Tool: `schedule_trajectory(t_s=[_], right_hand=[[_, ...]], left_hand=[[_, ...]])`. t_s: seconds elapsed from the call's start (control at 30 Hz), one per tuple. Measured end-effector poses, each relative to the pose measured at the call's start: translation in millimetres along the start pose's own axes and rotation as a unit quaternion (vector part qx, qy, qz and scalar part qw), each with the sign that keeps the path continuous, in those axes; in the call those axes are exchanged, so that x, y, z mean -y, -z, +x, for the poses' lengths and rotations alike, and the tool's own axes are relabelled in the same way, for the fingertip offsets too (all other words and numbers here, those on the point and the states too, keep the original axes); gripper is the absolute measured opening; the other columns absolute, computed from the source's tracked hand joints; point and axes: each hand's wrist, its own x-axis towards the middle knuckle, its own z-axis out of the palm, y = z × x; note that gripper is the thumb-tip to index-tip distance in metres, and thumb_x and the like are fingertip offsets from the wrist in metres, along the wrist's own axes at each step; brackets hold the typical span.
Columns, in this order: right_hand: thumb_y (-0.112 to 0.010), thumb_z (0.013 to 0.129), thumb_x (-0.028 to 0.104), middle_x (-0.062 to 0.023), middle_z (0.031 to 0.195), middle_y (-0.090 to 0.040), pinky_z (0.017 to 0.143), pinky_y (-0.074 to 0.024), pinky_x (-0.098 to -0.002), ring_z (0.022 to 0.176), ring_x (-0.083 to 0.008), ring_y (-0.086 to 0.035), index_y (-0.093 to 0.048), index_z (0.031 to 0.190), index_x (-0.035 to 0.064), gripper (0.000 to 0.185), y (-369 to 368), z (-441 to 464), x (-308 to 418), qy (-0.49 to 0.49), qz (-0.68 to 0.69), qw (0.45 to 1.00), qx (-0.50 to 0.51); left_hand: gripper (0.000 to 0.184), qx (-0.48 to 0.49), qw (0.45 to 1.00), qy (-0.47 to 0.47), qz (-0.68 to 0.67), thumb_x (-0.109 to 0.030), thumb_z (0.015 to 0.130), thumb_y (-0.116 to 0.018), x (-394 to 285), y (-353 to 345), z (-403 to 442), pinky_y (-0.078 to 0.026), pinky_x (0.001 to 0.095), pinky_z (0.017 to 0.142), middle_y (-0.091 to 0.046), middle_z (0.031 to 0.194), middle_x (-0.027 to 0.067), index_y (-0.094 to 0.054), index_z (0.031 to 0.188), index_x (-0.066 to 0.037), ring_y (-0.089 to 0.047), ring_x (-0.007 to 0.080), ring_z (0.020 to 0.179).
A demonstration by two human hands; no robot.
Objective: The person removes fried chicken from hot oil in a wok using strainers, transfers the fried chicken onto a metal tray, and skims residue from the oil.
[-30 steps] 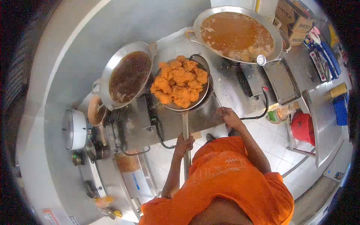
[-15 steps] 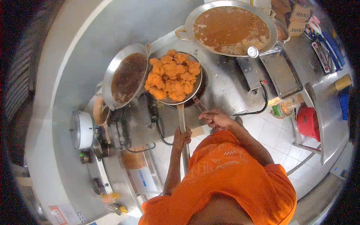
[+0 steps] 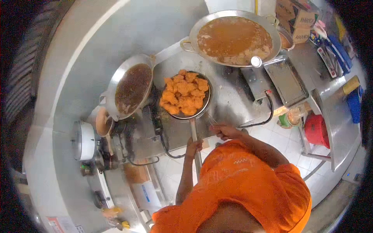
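Gripping the long-handled skimmer (image 3: 193, 129), the left hand (image 3: 194, 148) is wrapped closed around its metal handle (image 3: 197, 165), partway along the shaft. The skimmer's round head lies near the middle of the view, above the steel cooking surface (image 3: 230, 103). Its long axis runs almost straight up and down, leaning slightly: the head points toward 12 o'clock, a touch to the 11 side, and the handle runs down toward 6, a touch to the 5 side, beside the person's orange shirt (image 3: 248, 178). Heaped in the head are craggy, orange-brown fried pieces (image 3: 184, 93), reaching its rim. A dark pan (image 3: 207, 108) shows just past the head's edge, from 3 to 5 o'clock; whether the two touch cannot be told. Between 4 and 5 o'clock from the head, the right hand (image 3: 227, 132) has its fingers curled shut on a thin metal handle (image 3: 213, 121) that slants up toward 11; what it belongs to is unclear. At 9 o'clock sits a smaller wok (image 3: 134, 87) of dark oil, its handles at about 1 and 7. A larger wok (image 3: 235, 40) of amber, foamy oil stands between 1 and 2, with a round dial thermometer (image 3: 256, 61) on its near rim. Toward 3 lies a rectangular metal tray (image 3: 285, 81); farther off, cardboard boxes (image 3: 303, 21) are stacked at 2, and a lidded white pot (image 3: 86, 140) stands at 8.
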Motion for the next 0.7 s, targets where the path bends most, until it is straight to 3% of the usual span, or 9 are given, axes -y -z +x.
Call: schedule_trajectory(t_s=[0.43, 0.53, 0.63, 0.7], right_hand=[[-0.05, 0.099, 0.028, 0.0072, 0.064, -0.037, 0.032, -0.022, -0.0202, 0.046, -0.0035, -0.03, -0.058, 0.106, 0.0109, 0.02, 3.7, -14.2, -10.6, -0.014, 0.053, 0.997, -0.047], [-0.051, 0.099, 0.028, 0.0077, 0.064, -0.037, 0.031, -0.0209, -0.0206, 0.044, -0.0037, -0.028, -0.058, 0.106, 0.0107, 0.02, 0.2, -19.6, -9.0, -0.014, 0.048, 0.996, -0.071], [-0.052, 0.098, 0.028, 0.0077, 0.064, -0.037, 0.031, -0.02, -0.021, 0.043, -0.0039, -0.027, -0.058, 0.105, 0.0103, 0.02, -6.3, -29.6, -2.5, -0.016, 0.053, 0.994, -0.096], [-0.053, 0.097, 0.028, 0.0076, 0.064, -0.037, 0.031, -0.0196, -0.0214, 0.043, -0.0039, -0.027, -0.058, 0.106, 0.0101, 0.02, -6.6, -34.1, -0.8, -0.014, 0.055, 0.992, -0.109]], left_hand=[[0.028, -0.014, 0.997, -0.021, 0.077, 0.002, 0.076, -0.068, -7.2, -45.5, -10.4, -0.031, 0.0228, 0.037, -0.044, 0.062, -0.001, -0.047, 0.091, -0.009, -0.039, 0.0074, 0.045], [0.034, 0.03, 0.997, -0.014, 0.065, 0.001, 0.078, -0.068, -1.4, -36.0, -3.0, -0.037, 0.0223, 0.039, -0.057, 0.075, 0.0066, -0.045, 0.102, -0.005, -0.046, 0.009, 0.046], [0.03, 0.007, 0.997, -0.013, 0.076, 0.0, 0.076, -0.07, -1.3, -43.7, -2.6, -0.035, 0.0228, 0.038, -0.045, 0.062, -0.0012, -0.048, 0.094, -0.007, -0.042, 0.0078, 0.047], [0.031, 0.003, 0.997, -0.006, 0.081, -0.001, 0.075, -0.07, 1.0, -46.0, 0.3, -0.036, 0.0225, 0.039, -0.045, 0.063, -0.0015, -0.048, 0.095, -0.008, -0.043, 0.0081, 0.048]])
